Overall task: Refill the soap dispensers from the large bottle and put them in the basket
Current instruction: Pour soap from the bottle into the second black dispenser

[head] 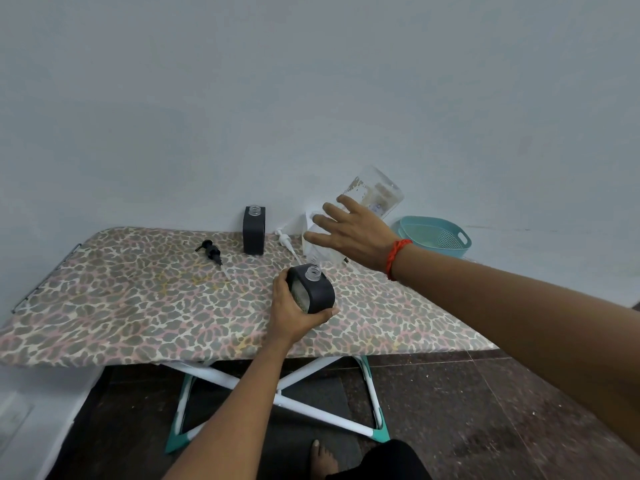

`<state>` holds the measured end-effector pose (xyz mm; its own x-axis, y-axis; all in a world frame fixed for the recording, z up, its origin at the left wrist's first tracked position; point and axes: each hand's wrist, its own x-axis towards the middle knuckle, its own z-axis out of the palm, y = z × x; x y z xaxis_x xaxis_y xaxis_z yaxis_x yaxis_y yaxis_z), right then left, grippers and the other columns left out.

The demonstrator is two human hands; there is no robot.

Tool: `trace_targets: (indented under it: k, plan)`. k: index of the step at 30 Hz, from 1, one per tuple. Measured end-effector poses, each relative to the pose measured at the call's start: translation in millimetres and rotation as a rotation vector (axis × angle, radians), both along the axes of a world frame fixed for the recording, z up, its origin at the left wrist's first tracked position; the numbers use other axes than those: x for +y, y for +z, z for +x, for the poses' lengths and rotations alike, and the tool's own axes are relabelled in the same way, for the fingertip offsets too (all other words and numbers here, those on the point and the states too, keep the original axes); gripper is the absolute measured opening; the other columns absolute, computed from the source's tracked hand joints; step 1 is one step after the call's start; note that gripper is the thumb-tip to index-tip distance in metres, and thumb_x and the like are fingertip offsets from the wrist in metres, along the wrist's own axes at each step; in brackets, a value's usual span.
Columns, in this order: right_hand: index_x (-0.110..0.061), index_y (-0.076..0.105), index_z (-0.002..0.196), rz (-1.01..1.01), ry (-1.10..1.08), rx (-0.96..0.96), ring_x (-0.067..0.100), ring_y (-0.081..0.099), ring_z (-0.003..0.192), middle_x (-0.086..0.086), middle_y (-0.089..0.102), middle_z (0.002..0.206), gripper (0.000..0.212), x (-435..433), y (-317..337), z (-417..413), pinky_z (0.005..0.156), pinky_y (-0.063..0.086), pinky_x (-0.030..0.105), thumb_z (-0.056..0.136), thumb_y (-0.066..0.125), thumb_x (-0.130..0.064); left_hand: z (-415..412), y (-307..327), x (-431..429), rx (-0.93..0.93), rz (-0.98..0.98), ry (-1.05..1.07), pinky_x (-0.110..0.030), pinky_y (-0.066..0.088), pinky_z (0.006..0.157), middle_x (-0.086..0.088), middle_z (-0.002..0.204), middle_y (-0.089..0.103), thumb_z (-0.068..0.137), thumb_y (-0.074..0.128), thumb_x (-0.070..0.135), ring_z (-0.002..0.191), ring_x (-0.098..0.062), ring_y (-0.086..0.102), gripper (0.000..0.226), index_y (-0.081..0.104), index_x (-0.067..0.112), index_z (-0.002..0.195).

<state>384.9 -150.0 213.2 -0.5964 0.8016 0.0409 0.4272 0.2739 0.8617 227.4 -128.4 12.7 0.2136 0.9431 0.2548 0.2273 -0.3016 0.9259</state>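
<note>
We grip an open-necked black dispenser in our left hand at mid-desk. Our right hand holds the large bottle, tilted just above the dispenser's neck. The basket sits far right.

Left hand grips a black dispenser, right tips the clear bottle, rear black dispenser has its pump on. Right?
No. Head view: the rear black square soap dispenser has a bare open neck; a black pump lies on the leopard-print table. Rest holds.
</note>
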Motion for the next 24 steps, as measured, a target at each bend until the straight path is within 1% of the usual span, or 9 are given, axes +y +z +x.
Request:
trace_targets:
  k: [4,6,8,10,13,15,18,21,24]
  plan:
    - [-0.025,0.036,0.147,0.000,0.031,-0.015,0.033,0.051,0.126,0.009,0.057,0.135,0.058,-2.3,-13.5,2.7,0.111,0.038,0.051,0.095,0.061,-0.014,-0.3,1.6,-2.2,0.022,-0.020,0.010,-0.036,0.040,0.113,0.000,0.150,0.039,0.044,0.091,0.070,0.138,-0.019,0.041,0.136,0.029,0.015,0.153]
    - [-0.026,0.040,0.145,0.031,0.036,0.047,0.033,0.052,0.125,0.009,0.059,0.133,0.058,-3.1,-17.2,4.7,0.109,0.040,0.050,0.094,0.062,-0.013,-0.2,2.4,-1.9,0.024,-0.023,0.016,-0.041,0.041,0.114,-0.001,0.150,0.040,0.042,0.089,0.072,0.139,-0.021,0.041,0.138,0.029,0.015,0.153]
    - [-0.027,0.045,0.144,0.041,0.004,0.184,0.034,0.053,0.125,0.009,0.060,0.135,0.061,-4.9,-22.3,8.7,0.106,0.040,0.050,0.089,0.065,-0.008,0.5,3.6,-2.4,0.022,-0.025,0.017,-0.043,0.042,0.114,0.000,0.149,0.041,0.041,0.089,0.071,0.138,-0.020,0.042,0.137,0.030,0.016,0.152]
    - [-0.028,0.048,0.145,0.047,-0.088,0.417,0.034,0.054,0.124,0.006,0.061,0.138,0.071,-7.8,-31.5,15.4,0.104,0.040,0.049,0.082,0.072,-0.006,0.7,4.9,-3.7,0.013,-0.035,0.022,-0.044,0.043,0.114,0.000,0.148,0.042,0.041,0.090,0.070,0.138,-0.020,0.043,0.136,0.030,0.016,0.152]
    - [-0.033,0.041,0.152,-0.007,-0.312,0.870,0.029,0.051,0.128,-0.001,0.057,0.145,0.091,-13.2,-51.9,33.2,0.105,0.039,0.045,0.073,0.085,-0.023,-2.0,4.5,-6.2,0.032,-0.083,0.015,-0.050,0.041,0.116,-0.003,0.153,0.041,0.047,0.096,0.057,0.142,-0.024,0.042,0.137,0.026,0.015,0.156]
    - [-0.034,0.038,0.153,-0.035,-0.376,1.228,0.027,0.052,0.127,-0.001,0.058,0.143,0.096,-18.8,-66.3,50.8,0.103,0.044,0.044,0.070,0.087,-0.031,-4.9,2.7,-8.7,0.040,-0.106,-0.001,-0.052,0.040,0.117,-0.004,0.156,0.040,0.052,0.101,0.043,0.144,-0.025,0.041,0.134,0.023,0.017,0.158]
    - [-0.034,0.040,0.149,0.004,-0.376,1.688,0.021,0.056,0.113,0.005,0.062,0.134,0.095,-32.2,-86.6,81.1,0.087,0.048,0.034,0.069,0.090,-0.040,-7.8,0.8,-14.6,0.049,-0.117,0.001,-0.052,0.041,0.116,-0.003,0.156,0.043,0.057,0.101,0.036,0.144,-0.023,0.043,0.129,0.024,0.019,0.159]
    - [-0.031,0.041,0.144,0.126,-0.360,1.933,0.020,0.061,0.113,0.002,0.062,0.135,0.091,-50.0,-105.1,108.3,0.087,0.053,0.032,0.070,0.087,-0.054,-4.6,3.0,-24.2,0.064,-0.110,0.051,-0.051,0.045,0.112,-0.003,0.148,0.052,0.060,0.099,0.035,0.137,-0.023,0.051,0.119,0.031,0.019,0.157]
    - [-0.035,0.040,0.141,0.259,-0.377,2.039,0.021,0.063,0.115,-0.001,0.062,0.135,0.087,-65.3,-126.6,129.2,0.090,0.055,0.032,0.071,0.085,-0.061,8.0,6.6,-40.3,0.087,-0.106,0.152,-0.049,0.048,0.108,-0.004,0.141,0.059,0.067,0.095,0.034,0.129,-0.023,0.057,0.105,0.038,0.020,0.154]
